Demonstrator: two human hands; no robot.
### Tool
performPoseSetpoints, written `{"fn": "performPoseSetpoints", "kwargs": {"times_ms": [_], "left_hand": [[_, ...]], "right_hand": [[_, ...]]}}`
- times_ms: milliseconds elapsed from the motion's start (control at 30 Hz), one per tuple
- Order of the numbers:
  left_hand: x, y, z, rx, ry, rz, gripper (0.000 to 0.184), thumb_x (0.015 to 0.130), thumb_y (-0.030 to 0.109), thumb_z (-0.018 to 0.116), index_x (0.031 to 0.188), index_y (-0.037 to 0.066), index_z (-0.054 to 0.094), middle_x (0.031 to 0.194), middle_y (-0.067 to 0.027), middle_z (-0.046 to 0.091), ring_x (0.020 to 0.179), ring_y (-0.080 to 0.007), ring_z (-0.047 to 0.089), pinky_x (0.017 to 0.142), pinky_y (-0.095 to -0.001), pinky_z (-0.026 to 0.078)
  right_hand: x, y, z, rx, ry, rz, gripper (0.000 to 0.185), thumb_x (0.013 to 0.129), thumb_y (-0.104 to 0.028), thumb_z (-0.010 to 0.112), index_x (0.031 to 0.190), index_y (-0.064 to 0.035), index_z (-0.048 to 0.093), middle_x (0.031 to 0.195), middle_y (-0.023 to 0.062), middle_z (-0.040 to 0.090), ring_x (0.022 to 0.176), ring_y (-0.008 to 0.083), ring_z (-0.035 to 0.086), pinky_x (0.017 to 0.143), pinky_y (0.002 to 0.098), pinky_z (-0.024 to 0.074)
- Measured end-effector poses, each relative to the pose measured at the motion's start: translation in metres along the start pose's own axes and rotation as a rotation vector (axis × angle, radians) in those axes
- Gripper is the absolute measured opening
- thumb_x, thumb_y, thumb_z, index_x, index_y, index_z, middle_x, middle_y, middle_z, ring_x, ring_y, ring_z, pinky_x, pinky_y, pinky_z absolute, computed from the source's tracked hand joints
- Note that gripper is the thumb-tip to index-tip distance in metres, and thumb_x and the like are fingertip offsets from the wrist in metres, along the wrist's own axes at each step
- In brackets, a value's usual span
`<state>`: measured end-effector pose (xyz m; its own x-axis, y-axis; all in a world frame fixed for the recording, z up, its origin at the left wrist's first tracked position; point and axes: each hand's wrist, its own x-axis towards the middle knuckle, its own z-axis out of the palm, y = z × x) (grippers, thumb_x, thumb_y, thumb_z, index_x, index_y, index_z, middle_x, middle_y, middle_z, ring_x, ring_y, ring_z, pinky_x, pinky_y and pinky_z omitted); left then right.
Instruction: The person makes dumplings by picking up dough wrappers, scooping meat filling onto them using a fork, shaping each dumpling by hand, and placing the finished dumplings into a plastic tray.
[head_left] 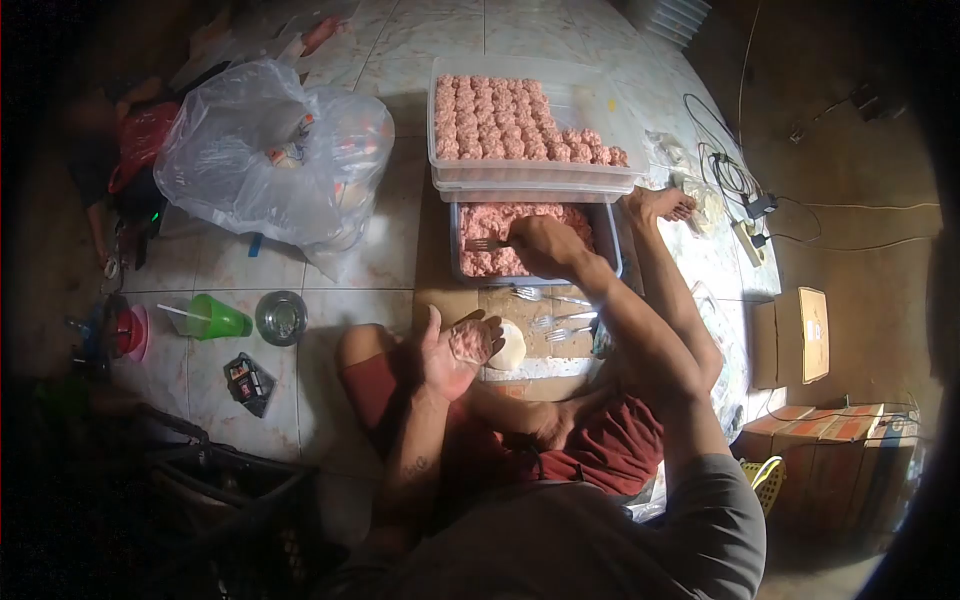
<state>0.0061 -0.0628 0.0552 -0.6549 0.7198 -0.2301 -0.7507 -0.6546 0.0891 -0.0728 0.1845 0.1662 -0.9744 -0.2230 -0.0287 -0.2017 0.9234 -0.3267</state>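
Observation:
My left hand (pixel 450 370) is turned palm up, thumb out, with a thin round dough wrapper bearing some minced meat (pixel 468 343) across its palm and fingers. My right hand (pixel 548 247) grips a fork (pixel 484 244), its tines pointing left over the minced meat (pixel 490 262) in a blue-rimmed tub (pixel 456 232). Beside my left fingers lies a pale round stack of wrappers (pixel 508 347). Several more forks (pixel 560 335) rest on the cardboard between my legs. Beyond the tub, a clear plastic container (pixel 590 95) holds rows of meat dumplings (pixel 490 115).
A large clear plastic bag (pixel 240 150) stands at the left. Nearer on the tiles are a green cup (pixel 215 317), a glass ashtray (pixel 281 318) and a small dark packet (pixel 249 384). Cables and a power strip (pixel 748 243) lie right, with cardboard boxes (pixel 830 445) nearer me.

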Motion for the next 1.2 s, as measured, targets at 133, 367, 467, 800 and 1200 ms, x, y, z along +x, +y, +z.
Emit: {"fn": "performPoseSetpoints", "kwargs": {"times_ms": [133, 367, 467, 800, 1200], "left_hand": [[0.002, 0.007, 0.022, -0.093, -0.140, -0.078, 0.098, 0.096, 0.073, 0.040, 0.147, -0.011, 0.038, 0.146, -0.0303, 0.049, 0.136, -0.0450, 0.047, 0.119, -0.0566, 0.031], [-0.002, 0.002, 0.071, 0.018, -0.131, -0.066, 0.104, 0.093, 0.078, 0.041, 0.146, -0.012, 0.038, 0.147, -0.0289, 0.048, 0.135, -0.0405, 0.049, 0.116, -0.0501, 0.038], [0.006, -0.006, 0.060, -0.025, -0.179, -0.001, 0.097, 0.094, 0.075, 0.043, 0.142, -0.010, 0.044, 0.143, -0.0269, 0.053, 0.132, -0.0383, 0.053, 0.116, -0.0516, 0.038], [0.012, -0.020, 0.043, 0.017, 0.185, 0.185, 0.089, 0.095, 0.072, 0.041, 0.140, -0.005, 0.048, 0.142, -0.0241, 0.054, 0.133, -0.0389, 0.051, 0.113, -0.0545, 0.040], [0.008, -0.022, 0.049, 0.029, 0.002, 0.008, 0.093, 0.098, 0.070, 0.040, 0.142, -0.011, 0.042, 0.146, -0.0279, 0.049, 0.136, -0.0399, 0.048, 0.119, -0.0524, 0.035]], "right_hand": [[-0.065, -0.028, -0.036, 0.484, 0.067, -0.207, 0.022, 0.092, -0.013, 0.055, 0.103, -0.0034, 0.070, 0.086, 0.0183, 0.071, 0.084, 0.0386, 0.070, 0.073, 0.0460, 0.0549], [-0.131, -0.037, -0.026, 0.063, 0.088, -0.146, 0.031, 0.093, -0.015, 0.056, 0.122, -0.0102, 0.067, 0.109, 0.0166, 0.067, 0.082, 0.0404, 0.068, 0.068, 0.0505, 0.0544], [-0.147, -0.036, 0.011, 0.195, 0.095, -0.134, 0.034, 0.092, -0.014, 0.055, 0.125, -0.0105, 0.064, 0.112, 0.0187, 0.065, 0.084, 0.0412, 0.068, 0.069, 0.0499, 0.0555], [-0.179, -0.095, 0.029, 0.522, 0.222, 0.112, 0.021, 0.094, -0.006, 0.052, 0.112, -0.0040, 0.063, 0.095, 0.0269, 0.063, 0.088, 0.0476, 0.063, 0.073, 0.0521, 0.0515], [-0.171, -0.045, 0.004, 0.160, 0.231, -0.020, 0.024, 0.095, -0.011, 0.057, 0.115, -0.0135, 0.069, 0.099, 0.0128, 0.063, 0.083, 0.0370, 0.067, 0.068, 0.0461, 0.0546]]}}
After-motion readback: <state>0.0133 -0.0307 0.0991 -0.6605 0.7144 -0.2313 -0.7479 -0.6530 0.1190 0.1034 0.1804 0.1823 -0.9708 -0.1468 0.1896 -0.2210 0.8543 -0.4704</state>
